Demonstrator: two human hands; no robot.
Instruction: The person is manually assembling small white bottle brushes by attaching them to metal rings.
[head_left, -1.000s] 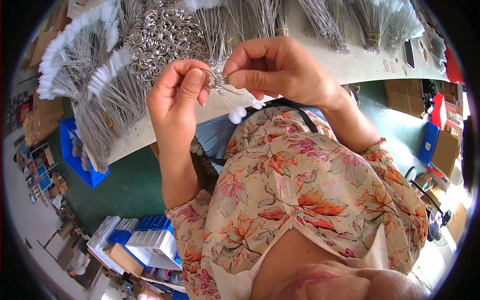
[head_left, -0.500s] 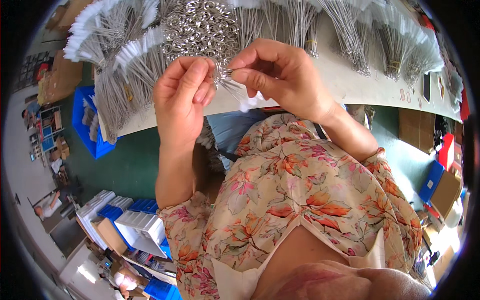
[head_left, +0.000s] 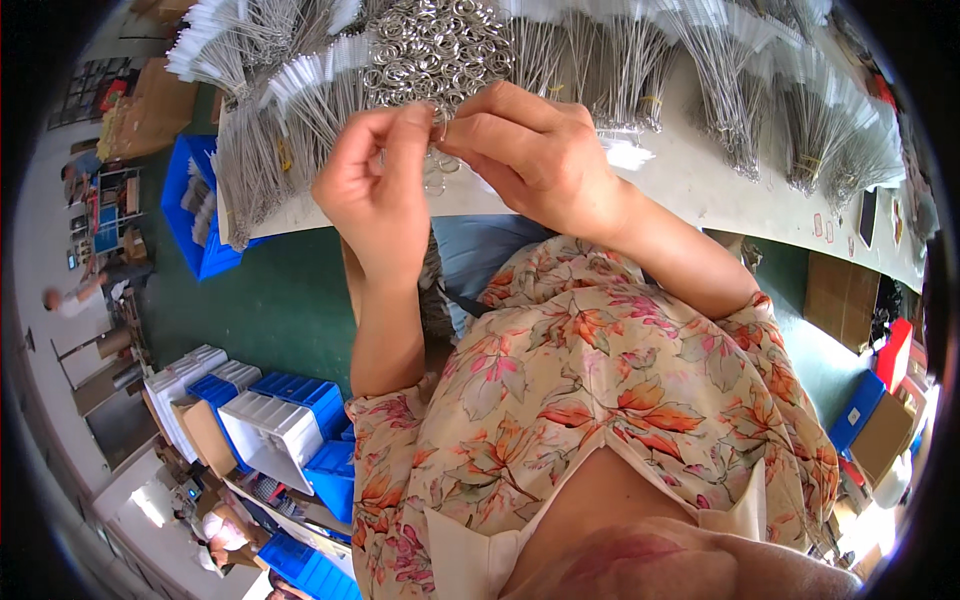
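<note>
Pinched between left hand (head_left: 375, 190) and right hand (head_left: 535, 150), both closed on a small metal ring (head_left: 440, 128), just below the ring pile (head_left: 435, 50).

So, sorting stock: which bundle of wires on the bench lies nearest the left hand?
The white-tipped grey wire bundle just left of the left hand, beside the ring pile.

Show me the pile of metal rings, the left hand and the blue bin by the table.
pile of metal rings (head_left: 432, 45), head view, middle of the heap
left hand (head_left: 375, 195), head view, back of hand
blue bin (head_left: 190, 225), head view, its side wall
</note>
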